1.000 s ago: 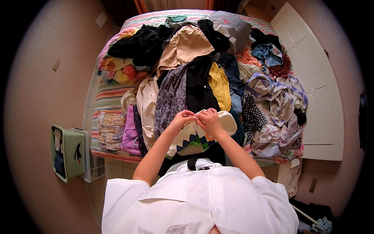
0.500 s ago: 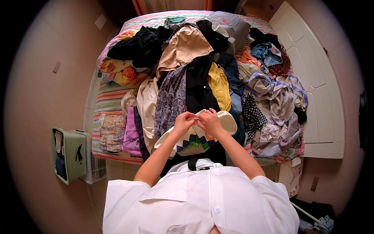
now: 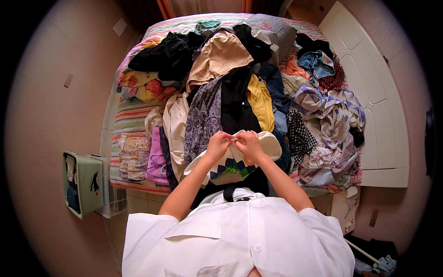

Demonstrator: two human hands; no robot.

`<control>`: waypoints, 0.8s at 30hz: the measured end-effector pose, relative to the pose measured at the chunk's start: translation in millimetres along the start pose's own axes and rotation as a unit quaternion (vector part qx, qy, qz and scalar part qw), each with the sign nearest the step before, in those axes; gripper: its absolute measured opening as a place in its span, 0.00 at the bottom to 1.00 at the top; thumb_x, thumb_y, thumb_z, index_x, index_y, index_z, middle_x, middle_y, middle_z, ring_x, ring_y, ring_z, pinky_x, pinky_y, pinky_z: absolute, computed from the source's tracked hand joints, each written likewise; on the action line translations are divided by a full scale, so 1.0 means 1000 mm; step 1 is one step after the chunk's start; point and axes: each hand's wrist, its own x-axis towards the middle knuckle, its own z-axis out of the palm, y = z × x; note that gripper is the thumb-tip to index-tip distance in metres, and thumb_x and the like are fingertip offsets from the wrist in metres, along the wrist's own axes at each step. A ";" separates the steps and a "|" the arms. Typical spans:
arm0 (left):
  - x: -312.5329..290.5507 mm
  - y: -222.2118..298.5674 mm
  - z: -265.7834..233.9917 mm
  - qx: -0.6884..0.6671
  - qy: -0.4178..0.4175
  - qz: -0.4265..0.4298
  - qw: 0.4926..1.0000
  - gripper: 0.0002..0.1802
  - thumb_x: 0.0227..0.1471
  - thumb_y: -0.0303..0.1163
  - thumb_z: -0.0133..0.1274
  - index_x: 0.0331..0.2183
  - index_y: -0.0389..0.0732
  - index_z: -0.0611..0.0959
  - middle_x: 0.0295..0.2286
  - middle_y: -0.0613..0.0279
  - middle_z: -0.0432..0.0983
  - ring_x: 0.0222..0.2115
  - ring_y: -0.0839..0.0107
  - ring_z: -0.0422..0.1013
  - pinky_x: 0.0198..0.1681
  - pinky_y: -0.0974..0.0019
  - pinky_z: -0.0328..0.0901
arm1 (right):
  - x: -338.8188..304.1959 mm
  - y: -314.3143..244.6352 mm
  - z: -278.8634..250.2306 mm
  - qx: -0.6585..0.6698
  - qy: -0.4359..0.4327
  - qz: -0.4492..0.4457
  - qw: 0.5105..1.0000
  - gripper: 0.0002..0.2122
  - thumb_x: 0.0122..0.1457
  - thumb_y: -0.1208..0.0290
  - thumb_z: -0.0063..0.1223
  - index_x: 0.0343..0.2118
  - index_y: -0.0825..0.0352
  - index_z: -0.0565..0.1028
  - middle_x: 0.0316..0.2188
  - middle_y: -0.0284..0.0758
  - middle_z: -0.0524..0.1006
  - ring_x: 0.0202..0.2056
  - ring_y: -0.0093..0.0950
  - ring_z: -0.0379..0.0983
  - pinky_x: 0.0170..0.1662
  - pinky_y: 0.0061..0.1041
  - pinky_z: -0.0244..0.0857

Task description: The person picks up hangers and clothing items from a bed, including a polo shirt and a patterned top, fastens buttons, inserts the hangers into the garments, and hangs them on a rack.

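Note:
A white garment (image 3: 229, 156) with a band of navy and green diamonds and an orange round patch is spread close in front of me. My left hand (image 3: 218, 145) pinches its upper edge between thumb and fingers. Right beside it, my right hand (image 3: 249, 145) grips the same edge, and the fingertips of both hands nearly meet. Part of the cloth is hidden by my forearms. Beyond the hands lie a black garment (image 3: 236, 104), grey patterned cloth (image 3: 203, 120) and a yellow garment (image 3: 260, 101).
Clothes cover much of the bed (image 3: 127, 115), including beige shorts (image 3: 221, 53) and a purple-and-white heap (image 3: 330, 111). At the left, a green bin (image 3: 87, 184) holds dark cloth, next to a clear plastic box (image 3: 113, 198). A white panel (image 3: 369, 92) stands along the right side.
My right-hand fingers have curled lower and drawn in at the cloth's edge. My left hand stays nearly in place, and the garment has barely moved.

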 end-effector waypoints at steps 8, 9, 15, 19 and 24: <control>0.000 -0.003 0.000 -0.043 -0.009 -0.039 0.998 0.09 0.41 0.23 0.56 0.30 0.34 0.80 0.27 0.58 0.75 0.29 0.70 0.72 0.33 0.71 0.65 | 0.001 0.002 0.001 0.006 -0.036 0.049 0.998 0.07 0.49 0.66 0.48 0.29 0.61 0.75 0.28 0.35 0.73 0.38 0.34 0.68 0.53 0.49 0.46; 0.000 -0.006 0.001 -0.096 -0.009 -0.058 0.994 0.09 0.41 0.22 0.55 0.30 0.33 0.80 0.26 0.59 0.75 0.29 0.72 0.72 0.32 0.72 0.66 | 0.002 0.001 0.001 0.006 -0.037 0.048 0.998 0.07 0.49 0.66 0.48 0.29 0.61 0.75 0.28 0.35 0.73 0.38 0.34 0.68 0.53 0.49 0.46; 0.000 -0.006 0.001 -0.114 -0.024 -0.072 0.991 0.09 0.41 0.21 0.55 0.30 0.32 0.79 0.24 0.59 0.76 0.27 0.76 0.72 0.32 0.74 0.66 | 0.003 0.000 -0.001 0.011 -0.063 0.054 0.996 0.07 0.51 0.67 0.47 0.30 0.61 0.75 0.29 0.37 0.72 0.40 0.34 0.67 0.55 0.52 0.43; -0.002 -0.008 0.001 -0.082 -0.012 -0.053 0.995 0.08 0.42 0.21 0.54 0.30 0.33 0.79 0.24 0.60 0.76 0.27 0.76 0.71 0.31 0.74 0.65 | 0.006 0.003 0.000 0.053 -0.081 0.084 0.992 0.08 0.50 0.65 0.48 0.29 0.62 0.76 0.28 0.36 0.74 0.40 0.33 0.68 0.53 0.49 0.45; -0.001 -0.009 -0.007 -0.145 -0.064 -0.033 0.987 0.07 0.43 0.21 0.54 0.30 0.33 0.79 0.24 0.64 0.75 0.26 0.79 0.69 0.30 0.75 0.64 | 0.013 0.014 -0.002 0.214 -0.131 0.153 0.956 0.10 0.48 0.62 0.51 0.27 0.62 0.77 0.26 0.35 0.76 0.40 0.31 0.68 0.52 0.42 0.46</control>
